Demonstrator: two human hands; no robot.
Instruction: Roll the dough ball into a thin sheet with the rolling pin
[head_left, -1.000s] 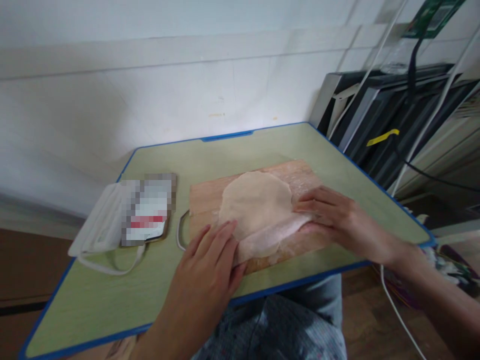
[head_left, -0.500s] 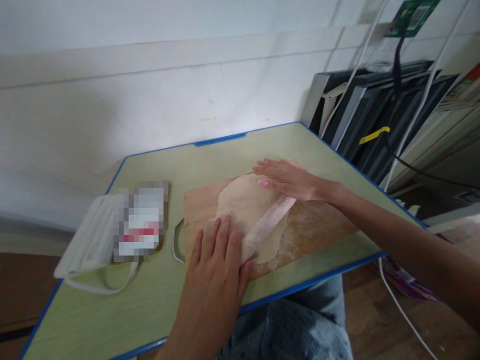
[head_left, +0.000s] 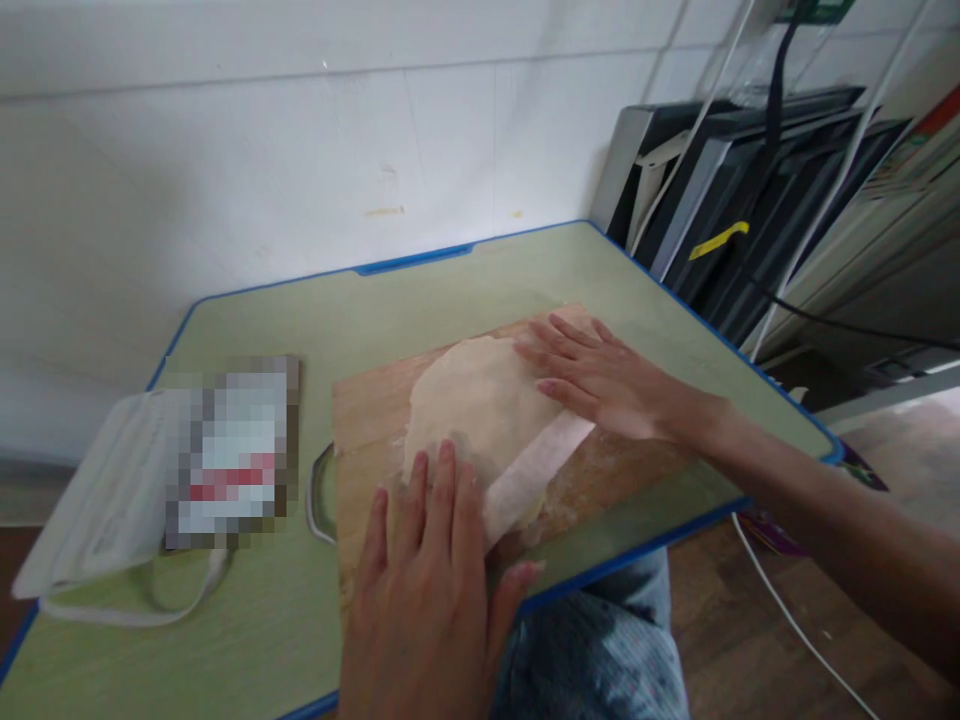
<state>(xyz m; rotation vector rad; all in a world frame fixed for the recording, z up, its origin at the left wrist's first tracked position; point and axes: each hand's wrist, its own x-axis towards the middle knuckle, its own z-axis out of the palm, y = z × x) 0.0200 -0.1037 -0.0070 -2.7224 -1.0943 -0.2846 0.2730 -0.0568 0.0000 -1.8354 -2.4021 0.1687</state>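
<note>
A flour-dusted rolling pin [head_left: 536,475] lies slantwise over the near edge of a flat, rounded sheet of dough [head_left: 480,400]. Beneath the dough is a wooden cutting board [head_left: 367,420] with a metal handle [head_left: 321,495] at its left end. My left hand [head_left: 427,580] rests over the pin's near left end, fingers stretched out and thumb apart. Over the far right end lies my right hand [head_left: 600,375], palm down, its fingers extended across the dough's edge. Both palms hide the pin's ends, and neither hand wraps round it.
On the left of the green folding table [head_left: 262,620] lies a blurred-out phone-like object [head_left: 236,450] beside a white pouch [head_left: 112,480] with a strap. A white wall [head_left: 300,180] stands behind. Dark flat panels [head_left: 735,190] and hanging cables are at the right.
The rolling pin has moved towards me, to the dough's near edge, with both hands on it. My left thumb has spread outward. The view has shifted slightly.
</note>
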